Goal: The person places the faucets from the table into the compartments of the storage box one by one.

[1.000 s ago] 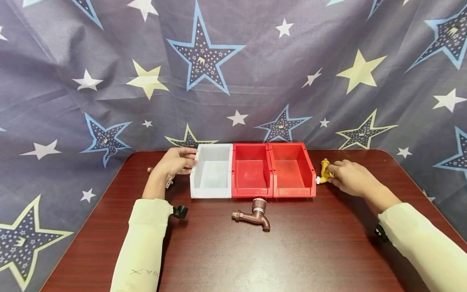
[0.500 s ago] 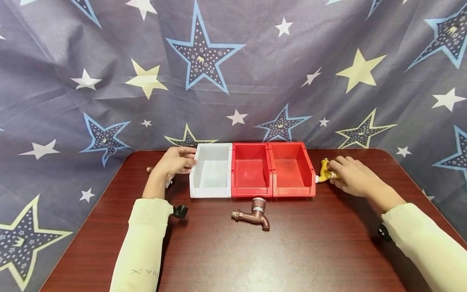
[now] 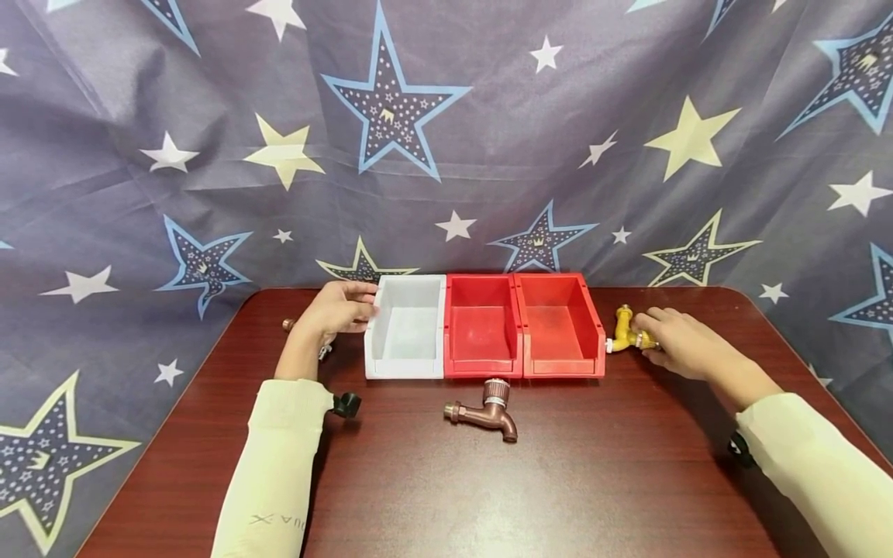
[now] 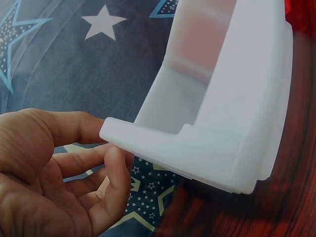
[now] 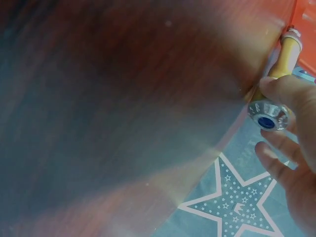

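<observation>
A white bin [image 3: 405,370] stands at the left end of a row, and my left hand [image 3: 336,310] rests its fingertips against the left wall. In the left wrist view, a finger of that hand [image 4: 54,163] meets a corner of the white bin [image 4: 207,153]; the other fingers are loosely bent. A yellow tap [image 3: 623,329] lies right of the row, its pale end near the orange-red bin [image 3: 563,366]. My right hand [image 3: 687,343] is at its knob; in the right wrist view, thumb and fingers are spread around the metal knob [image 5: 268,116].
A red bin [image 3: 483,367] stands between the white and orange-red ones. In front lies a copper-brown tap [image 3: 488,415]. Partly hidden behind my left hand is another fitting, its brown end [image 3: 287,325] showing. A starry cloth [image 3: 446,139] hangs behind the brown table [image 3: 558,488].
My right hand has loosened from the yellow tap and shifted right, uncovering more of the body and knob. The tap stays nearly in place. My left hand remains at the white bin.
</observation>
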### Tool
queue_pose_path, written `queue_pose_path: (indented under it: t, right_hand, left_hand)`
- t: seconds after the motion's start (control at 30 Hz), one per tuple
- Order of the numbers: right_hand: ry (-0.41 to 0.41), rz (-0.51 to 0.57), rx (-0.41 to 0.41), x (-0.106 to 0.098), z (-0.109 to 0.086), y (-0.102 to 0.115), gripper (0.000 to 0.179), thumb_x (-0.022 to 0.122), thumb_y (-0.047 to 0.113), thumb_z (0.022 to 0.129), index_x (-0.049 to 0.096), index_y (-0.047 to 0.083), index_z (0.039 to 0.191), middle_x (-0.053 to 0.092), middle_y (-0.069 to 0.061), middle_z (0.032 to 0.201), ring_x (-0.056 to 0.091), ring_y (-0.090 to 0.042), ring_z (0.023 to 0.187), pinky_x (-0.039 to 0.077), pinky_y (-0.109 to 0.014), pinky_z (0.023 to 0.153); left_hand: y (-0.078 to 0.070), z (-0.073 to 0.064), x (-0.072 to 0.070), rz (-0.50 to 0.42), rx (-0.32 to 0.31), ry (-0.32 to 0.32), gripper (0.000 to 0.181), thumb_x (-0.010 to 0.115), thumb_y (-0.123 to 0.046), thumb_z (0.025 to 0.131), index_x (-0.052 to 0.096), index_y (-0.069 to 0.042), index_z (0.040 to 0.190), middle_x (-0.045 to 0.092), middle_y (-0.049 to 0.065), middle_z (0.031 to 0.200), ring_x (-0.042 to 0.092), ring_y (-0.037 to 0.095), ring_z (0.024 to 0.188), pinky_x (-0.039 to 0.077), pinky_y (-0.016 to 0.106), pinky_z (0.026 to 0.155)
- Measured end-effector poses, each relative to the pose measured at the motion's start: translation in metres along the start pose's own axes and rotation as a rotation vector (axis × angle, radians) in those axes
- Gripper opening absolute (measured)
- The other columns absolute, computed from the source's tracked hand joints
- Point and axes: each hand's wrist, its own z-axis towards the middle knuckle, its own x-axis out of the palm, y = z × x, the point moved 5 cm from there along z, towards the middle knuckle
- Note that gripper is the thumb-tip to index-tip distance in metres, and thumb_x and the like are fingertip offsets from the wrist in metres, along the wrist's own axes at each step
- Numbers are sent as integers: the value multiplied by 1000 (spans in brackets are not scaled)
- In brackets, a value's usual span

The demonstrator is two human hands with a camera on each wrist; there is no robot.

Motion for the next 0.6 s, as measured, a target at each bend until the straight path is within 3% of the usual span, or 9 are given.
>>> queue_pose_path:
  t: [0.6]
  right_hand:
    - [-71,4,-36,-9,-3,4,48,87,-5,60,63,9,100,54,-2,91,47,-26,83,42,-40,72]
  left_hand:
    - [2,1,-1,4,-9,-11,51,66,2,94,54,0,144,56,21,131,65,13,86,60,29,72]
